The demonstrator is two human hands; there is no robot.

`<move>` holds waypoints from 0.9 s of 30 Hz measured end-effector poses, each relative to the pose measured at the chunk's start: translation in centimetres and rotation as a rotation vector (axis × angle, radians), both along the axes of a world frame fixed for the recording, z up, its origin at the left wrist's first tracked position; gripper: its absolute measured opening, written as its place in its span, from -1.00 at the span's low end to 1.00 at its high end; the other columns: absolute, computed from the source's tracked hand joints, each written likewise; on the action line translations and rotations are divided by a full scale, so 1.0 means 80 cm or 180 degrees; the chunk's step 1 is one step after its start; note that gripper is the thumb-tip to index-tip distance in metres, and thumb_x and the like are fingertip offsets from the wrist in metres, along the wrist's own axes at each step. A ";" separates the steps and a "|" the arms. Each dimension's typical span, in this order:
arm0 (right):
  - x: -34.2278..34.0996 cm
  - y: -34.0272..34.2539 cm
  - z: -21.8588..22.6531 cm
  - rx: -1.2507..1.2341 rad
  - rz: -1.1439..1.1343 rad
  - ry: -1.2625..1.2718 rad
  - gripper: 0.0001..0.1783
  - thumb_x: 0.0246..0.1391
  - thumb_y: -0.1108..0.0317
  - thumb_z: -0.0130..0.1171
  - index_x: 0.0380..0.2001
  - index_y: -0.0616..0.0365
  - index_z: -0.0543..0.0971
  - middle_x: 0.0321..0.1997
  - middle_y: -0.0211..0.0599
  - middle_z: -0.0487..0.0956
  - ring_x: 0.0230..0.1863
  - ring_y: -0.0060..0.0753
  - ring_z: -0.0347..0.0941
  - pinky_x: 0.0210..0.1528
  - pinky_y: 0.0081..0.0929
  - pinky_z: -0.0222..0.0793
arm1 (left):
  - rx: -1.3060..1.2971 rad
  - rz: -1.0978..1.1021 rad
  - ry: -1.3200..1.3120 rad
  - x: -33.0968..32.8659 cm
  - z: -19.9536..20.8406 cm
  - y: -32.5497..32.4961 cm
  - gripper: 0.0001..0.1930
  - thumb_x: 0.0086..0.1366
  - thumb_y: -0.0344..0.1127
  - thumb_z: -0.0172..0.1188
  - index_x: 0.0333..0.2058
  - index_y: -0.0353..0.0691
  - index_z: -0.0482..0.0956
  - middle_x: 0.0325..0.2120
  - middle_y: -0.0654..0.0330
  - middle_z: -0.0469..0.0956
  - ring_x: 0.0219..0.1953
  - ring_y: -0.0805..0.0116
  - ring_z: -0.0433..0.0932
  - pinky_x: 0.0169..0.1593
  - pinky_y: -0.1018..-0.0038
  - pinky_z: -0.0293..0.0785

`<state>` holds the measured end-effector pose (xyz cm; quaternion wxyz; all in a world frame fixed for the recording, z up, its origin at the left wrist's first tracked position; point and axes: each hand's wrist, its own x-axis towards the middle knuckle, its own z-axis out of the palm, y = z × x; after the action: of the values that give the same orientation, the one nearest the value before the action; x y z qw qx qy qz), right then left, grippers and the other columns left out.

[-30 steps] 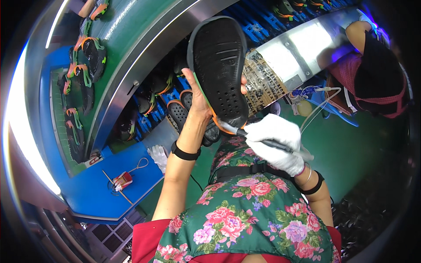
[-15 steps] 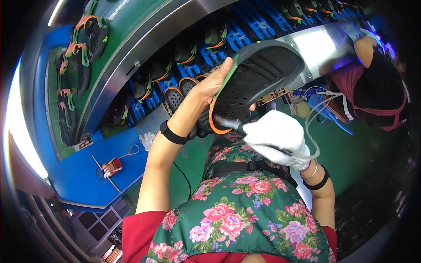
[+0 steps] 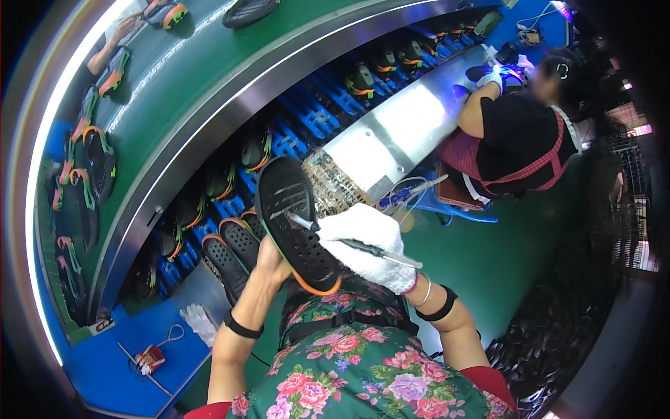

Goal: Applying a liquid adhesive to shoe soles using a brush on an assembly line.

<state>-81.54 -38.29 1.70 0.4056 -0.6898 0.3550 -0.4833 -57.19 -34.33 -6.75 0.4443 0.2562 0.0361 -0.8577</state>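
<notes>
Black rubber shoe sole with an orange rim [image 3: 296, 227] sits tilted above my lap, gripped from below by my bare left hand [image 3: 269, 257]; my white-gloved right hand [image 3: 366, 246], wrist bent, clasps a thin brush [image 3: 349, 242] against it.

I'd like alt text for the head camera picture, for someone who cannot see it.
A person's bare left hand holds up a black shoe sole with an orange rim, while the white-gloved right hand presses a thin brush to its tread. Beyond curves a green conveyor belt carrying shoes, and a co-worker sits at right.
</notes>
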 end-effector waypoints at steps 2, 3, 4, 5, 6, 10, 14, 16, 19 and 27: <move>-0.005 -0.006 -0.001 -0.0060 0.0171 0.0113 -0.76 -0.03 0.51 0.42 -0.22 0.18 0.71 -0.17 -0.20 0.72 -0.17 -0.14 0.65 -0.08 -0.27 0.56 | -0.0007 -0.0008 -0.1045 -0.026 0.025 0.000 -0.53 0.58 -0.12 -0.14 0.26 -0.32 0.41 0.18 -0.01 0.51 0.22 0.07 0.49 0.34 0.14 0.38; -0.006 -0.007 -0.002 -0.0062 0.0252 0.0127 -0.75 -0.04 0.51 0.41 -0.22 0.18 0.72 -0.17 -0.19 0.71 -0.17 -0.13 0.65 -0.08 -0.26 0.57 | -0.0186 -0.0035 -0.1205 -0.030 0.028 0.001 -0.54 0.58 -0.14 -0.11 0.26 -0.32 0.41 0.20 0.01 0.49 0.27 0.08 0.45 0.38 0.14 0.33; -0.009 -0.005 0.003 -0.0053 0.0259 0.0132 -0.74 -0.05 0.52 0.41 -0.21 0.17 0.72 -0.18 -0.19 0.71 -0.18 -0.11 0.65 -0.09 -0.26 0.57 | -0.0049 -0.0381 -0.1673 -0.021 0.027 0.011 -0.55 0.57 -0.17 -0.09 0.27 -0.33 0.39 0.23 0.03 0.47 0.30 0.10 0.42 0.38 0.13 0.33; -0.012 -0.002 0.006 -0.0104 0.0248 0.0115 -0.74 -0.05 0.52 0.41 -0.21 0.17 0.72 -0.18 -0.19 0.71 -0.18 -0.11 0.65 -0.09 -0.26 0.57 | -0.0085 -0.0478 -0.2136 -0.020 0.025 0.024 -0.57 0.56 -0.21 -0.06 0.26 -0.32 0.40 0.19 -0.01 0.50 0.24 0.05 0.49 0.33 0.05 0.41; -0.013 -0.003 0.005 -0.0097 0.0326 0.0104 -0.73 -0.06 0.52 0.41 -0.20 0.17 0.72 -0.19 -0.19 0.71 -0.18 -0.10 0.65 -0.09 -0.26 0.58 | -0.0142 -0.0630 -0.2042 -0.016 0.029 0.025 -0.57 0.56 -0.18 -0.06 0.25 -0.31 0.42 0.16 -0.03 0.52 0.18 0.00 0.53 0.28 0.01 0.47; -0.008 0.006 0.007 -0.0222 0.0315 0.0111 -0.72 -0.05 0.52 0.42 -0.19 0.20 0.70 -0.17 -0.16 0.72 -0.21 -0.12 0.64 -0.14 -0.26 0.57 | 0.0515 0.0236 -0.0377 0.006 0.016 0.035 -0.51 0.52 -0.04 0.00 0.22 -0.28 0.45 0.17 -0.05 0.53 0.18 -0.11 0.52 0.19 -0.07 0.56; 0.000 0.013 0.013 -0.0358 0.0074 0.0149 -0.72 -0.06 0.55 0.44 -0.20 0.22 0.71 -0.19 -0.18 0.72 -0.25 -0.17 0.65 -0.21 -0.30 0.56 | 0.0279 0.1000 0.0167 -0.010 0.037 0.024 -0.24 0.46 0.32 -0.08 0.19 -0.35 0.49 0.19 -0.06 0.54 0.21 0.00 0.52 0.35 0.10 0.37; 0.001 0.015 0.012 -0.0398 -0.0057 0.0078 -0.69 -0.08 0.56 0.45 -0.19 0.21 0.71 -0.18 -0.18 0.73 -0.28 -0.18 0.64 -0.25 -0.33 0.55 | 0.0164 0.0989 0.0375 -0.019 0.048 0.031 -0.23 0.45 0.24 -0.05 0.30 -0.37 0.38 0.24 -0.09 0.48 0.24 -0.05 0.48 0.39 0.08 0.30; 0.002 0.013 0.021 -0.0444 -0.0129 0.0184 -0.68 -0.08 0.56 0.45 -0.17 0.21 0.71 -0.17 -0.17 0.73 -0.28 -0.18 0.64 -0.25 -0.33 0.55 | -0.0488 0.0656 0.0240 -0.027 0.041 0.039 -0.21 0.40 0.16 0.00 0.36 -0.40 0.27 0.30 -0.18 0.39 0.33 -0.11 0.37 0.46 0.07 0.17; 0.002 0.001 0.034 -0.0562 -0.0160 0.0250 -0.69 -0.13 0.55 0.48 -0.22 0.19 0.73 -0.21 -0.20 0.74 -0.30 -0.23 0.65 -0.27 -0.36 0.55 | 0.0265 0.0342 0.0080 -0.052 0.057 0.039 0.01 0.34 0.46 -0.03 0.43 -0.32 0.14 0.38 -0.15 0.26 0.39 -0.05 0.31 0.47 0.00 0.15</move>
<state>-81.41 -38.24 4.44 0.3167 -0.7321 0.3438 -0.4954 -61.36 -31.19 -2.21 0.4782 0.2613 0.0911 -0.8335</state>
